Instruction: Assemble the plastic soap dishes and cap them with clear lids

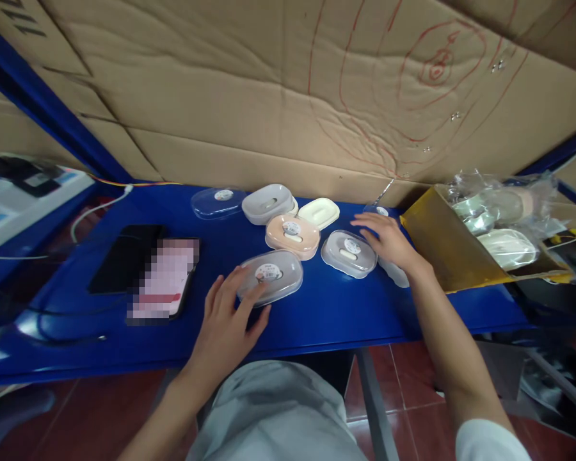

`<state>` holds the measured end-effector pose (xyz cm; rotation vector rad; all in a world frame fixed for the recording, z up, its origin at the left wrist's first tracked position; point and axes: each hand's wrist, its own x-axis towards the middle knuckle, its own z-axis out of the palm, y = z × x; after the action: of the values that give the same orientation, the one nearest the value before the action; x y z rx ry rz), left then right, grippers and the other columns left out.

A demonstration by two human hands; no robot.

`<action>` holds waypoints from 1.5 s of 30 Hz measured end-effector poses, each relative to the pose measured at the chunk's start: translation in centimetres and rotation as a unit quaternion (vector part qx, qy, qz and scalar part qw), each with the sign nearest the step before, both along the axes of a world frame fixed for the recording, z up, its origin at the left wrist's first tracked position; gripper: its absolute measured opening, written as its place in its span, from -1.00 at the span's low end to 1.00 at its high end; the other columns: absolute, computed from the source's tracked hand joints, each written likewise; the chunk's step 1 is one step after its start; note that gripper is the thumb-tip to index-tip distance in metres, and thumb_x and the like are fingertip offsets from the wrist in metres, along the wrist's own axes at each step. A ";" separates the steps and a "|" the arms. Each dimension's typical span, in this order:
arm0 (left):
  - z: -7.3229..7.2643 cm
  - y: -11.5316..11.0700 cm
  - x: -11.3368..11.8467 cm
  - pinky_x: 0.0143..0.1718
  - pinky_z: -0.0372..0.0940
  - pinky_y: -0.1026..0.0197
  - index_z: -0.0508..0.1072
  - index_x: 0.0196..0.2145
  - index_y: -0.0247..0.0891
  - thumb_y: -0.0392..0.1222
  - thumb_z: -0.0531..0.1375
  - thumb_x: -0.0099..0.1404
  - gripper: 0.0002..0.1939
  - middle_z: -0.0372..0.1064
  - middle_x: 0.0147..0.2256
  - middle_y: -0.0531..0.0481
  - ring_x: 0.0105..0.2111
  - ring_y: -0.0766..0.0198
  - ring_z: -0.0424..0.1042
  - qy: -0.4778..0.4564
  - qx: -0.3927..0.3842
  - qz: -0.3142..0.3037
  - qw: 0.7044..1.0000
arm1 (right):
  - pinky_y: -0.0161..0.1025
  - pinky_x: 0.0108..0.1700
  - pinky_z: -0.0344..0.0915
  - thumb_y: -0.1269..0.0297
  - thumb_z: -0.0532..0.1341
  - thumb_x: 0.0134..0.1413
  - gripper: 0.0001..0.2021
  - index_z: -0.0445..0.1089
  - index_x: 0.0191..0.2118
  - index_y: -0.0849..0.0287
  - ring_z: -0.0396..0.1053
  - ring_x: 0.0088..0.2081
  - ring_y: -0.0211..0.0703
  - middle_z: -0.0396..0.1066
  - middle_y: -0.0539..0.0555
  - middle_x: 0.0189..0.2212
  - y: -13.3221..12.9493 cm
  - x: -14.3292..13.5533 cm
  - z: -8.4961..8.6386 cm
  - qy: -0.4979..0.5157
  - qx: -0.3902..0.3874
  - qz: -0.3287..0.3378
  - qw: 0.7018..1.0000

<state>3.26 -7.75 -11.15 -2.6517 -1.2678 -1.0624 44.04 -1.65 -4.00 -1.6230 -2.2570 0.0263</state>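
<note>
Fingers spread, my left hand (230, 314) rests over the left side of a grey oval dish with a clear labelled lid (281, 276). My right hand (384, 238) is open too, above the table beside a second grey lidded dish (348, 253); a pale piece (394, 274) lies partly under it. Between and behind the hands are a peach dish with a clear labelled lid (292, 237), a cream dish (320, 212) and a grey dish without a label (267, 203). A clear lid (218, 203) lies at the back left.
The blue table (312, 320) holds a phone with a blurred screen (166, 278) and a black object (120, 259) at left. An open cardboard box (454, 256) of plastic-wrapped dishes stands at right. Cardboard (221, 83) walls the back. A white cable (93, 208) runs at far left.
</note>
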 end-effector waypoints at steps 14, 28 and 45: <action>0.0 0.4 -0.4 0.25 0.33 -0.48 0.31 0.36 -0.09 -0.34 0.27 0.46 -0.43 0.26 0.33 -0.38 0.33 -0.33 0.34 0.006 -0.005 0.024 1.000 | 0.24 0.30 0.13 0.18 0.22 0.44 -0.76 0.58 0.01 0.15 0.53 0.07 0.17 0.65 0.23 -0.01 1.2 -1.0 2.2 -0.027 0.024 -0.064 0.997; 0.9 -3.6 3.1 0.24 0.45 -0.29 0.53 -0.01 -0.21 -0.41 0.21 0.47 -0.79 0.40 0.25 -0.26 0.36 -0.18 0.32 0.066 -0.044 -0.228 0.971 | 0.14 0.33 0.28 0.20 0.24 0.47 -0.73 0.49 0.19 -0.05 0.52 0.17 0.01 0.62 0.05 0.07 -17.3 -8.1 -3.4 0.051 0.031 0.012 0.998; 0.3 -3.7 1.5 0.24 0.52 -0.14 0.23 0.41 -0.07 -0.04 0.23 0.57 -0.45 0.23 0.40 -0.25 0.33 -0.07 0.41 -0.031 -0.125 -0.154 0.980 | 0.23 0.23 0.44 0.43 0.29 0.37 -0.47 0.39 0.36 -0.14 0.52 0.22 0.15 0.61 0.07 0.14 -20.8 -7.6 -3.8 0.103 0.095 -0.015 0.990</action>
<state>4.77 -11.43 -10.81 -3.1092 -1.0872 -1.0899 36.39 -22.45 -7.84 -1.4825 -2.0143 -0.0260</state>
